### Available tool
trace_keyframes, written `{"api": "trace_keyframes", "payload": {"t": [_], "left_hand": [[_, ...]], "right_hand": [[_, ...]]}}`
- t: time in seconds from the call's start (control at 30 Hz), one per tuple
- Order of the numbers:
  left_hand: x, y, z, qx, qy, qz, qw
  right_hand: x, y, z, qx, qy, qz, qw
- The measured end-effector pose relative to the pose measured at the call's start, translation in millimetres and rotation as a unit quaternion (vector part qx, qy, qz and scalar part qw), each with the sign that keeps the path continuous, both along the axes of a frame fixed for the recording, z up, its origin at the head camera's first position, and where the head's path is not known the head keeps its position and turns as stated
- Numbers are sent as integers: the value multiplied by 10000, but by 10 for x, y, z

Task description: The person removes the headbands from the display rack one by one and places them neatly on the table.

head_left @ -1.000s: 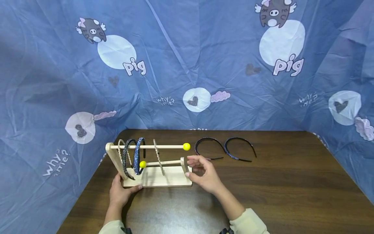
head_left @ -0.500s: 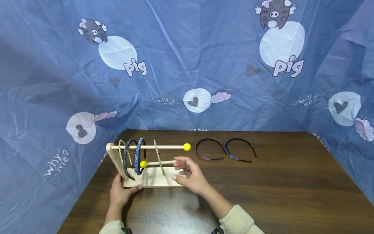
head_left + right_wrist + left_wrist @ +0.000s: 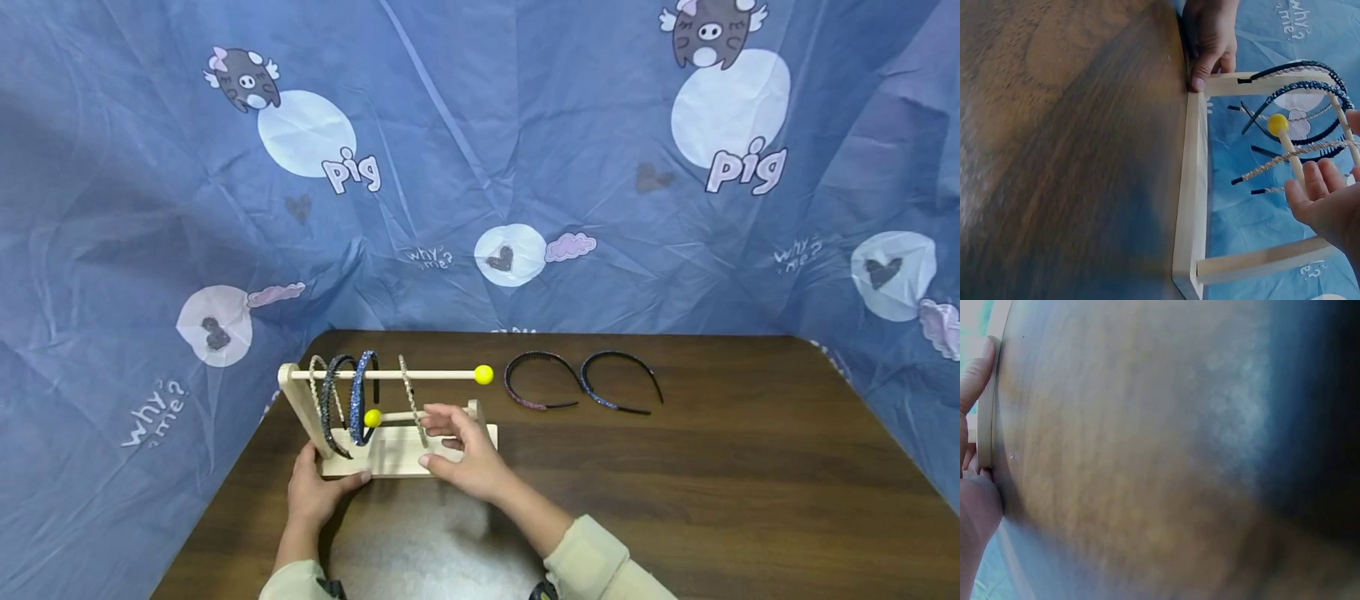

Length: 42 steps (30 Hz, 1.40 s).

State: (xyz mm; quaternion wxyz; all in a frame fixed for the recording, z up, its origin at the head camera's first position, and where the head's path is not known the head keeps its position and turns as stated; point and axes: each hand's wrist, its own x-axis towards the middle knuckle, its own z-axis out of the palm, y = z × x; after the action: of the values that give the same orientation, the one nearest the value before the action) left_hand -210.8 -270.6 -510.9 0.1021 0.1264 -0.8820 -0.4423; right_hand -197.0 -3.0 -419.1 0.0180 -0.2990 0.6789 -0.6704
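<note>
A pale wooden headband stand [image 3: 382, 463] stands at the table's left; its two rods end in yellow balls. My left hand [image 3: 309, 500] grips the stand's left end, thumb along the base's front edge, other fingers partly hidden behind the post. From the upper rod hang a braided beige headband [image 3: 314, 372], a black glittery headband [image 3: 327, 408] and a blue glittery headband [image 3: 357, 408]. Farther right hangs another beige headband [image 3: 408, 392], beaded. My right hand [image 3: 471, 460] is beside it, thumb apart from loosely bent fingers, overlapping the lower rod [image 3: 1291, 155] in the right wrist view.
Two dark glittery headbands lie behind and to the right of the stand: a reddish one [image 3: 525, 403] and a bluish one [image 3: 600, 402], their sides meeting. A blue printed cloth [image 3: 510, 183] rises behind the brown table [image 3: 712, 467].
My right hand has moved left from the lower rod's right-hand support to the beaded beige headband. The left hand stays at the stand's left end.
</note>
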Motion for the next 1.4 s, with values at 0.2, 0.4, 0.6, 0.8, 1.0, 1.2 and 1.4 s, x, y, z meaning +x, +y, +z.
{"api": "trace_keyframes", "payload": {"t": [0.2, 0.4, 0.6, 0.8, 1.0, 1.2, 1.4], "left_hand": [[8, -8, 16, -62, -80, -5, 9999], [17, -16, -7, -77, -31, 5, 10000], [23, -18, -23, -99, 39, 6, 9999], [18, -18, -16, -68, 15, -16, 10000], [14, -14, -15, -63, -64, -31, 10000], [13, -7, -14, -58, -35, 3, 10000], [8, 1, -4, -56, -70, 13, 10000]], "right_hand": [[-63, -100, -68, -340, -231, -102, 9991], [-89, -120, -86, -306, 52, -325, 9990], [-110, -101, -90, -232, 129, -316, 9991], [-122, -130, -66, -216, -11, -82, 9997], [-116, -166, -51, -142, 218, 136, 9996], [-124, -158, -35, -130, 370, 10, 9992], [-122, -125, 71, -470, 602, -42, 9971]]}}
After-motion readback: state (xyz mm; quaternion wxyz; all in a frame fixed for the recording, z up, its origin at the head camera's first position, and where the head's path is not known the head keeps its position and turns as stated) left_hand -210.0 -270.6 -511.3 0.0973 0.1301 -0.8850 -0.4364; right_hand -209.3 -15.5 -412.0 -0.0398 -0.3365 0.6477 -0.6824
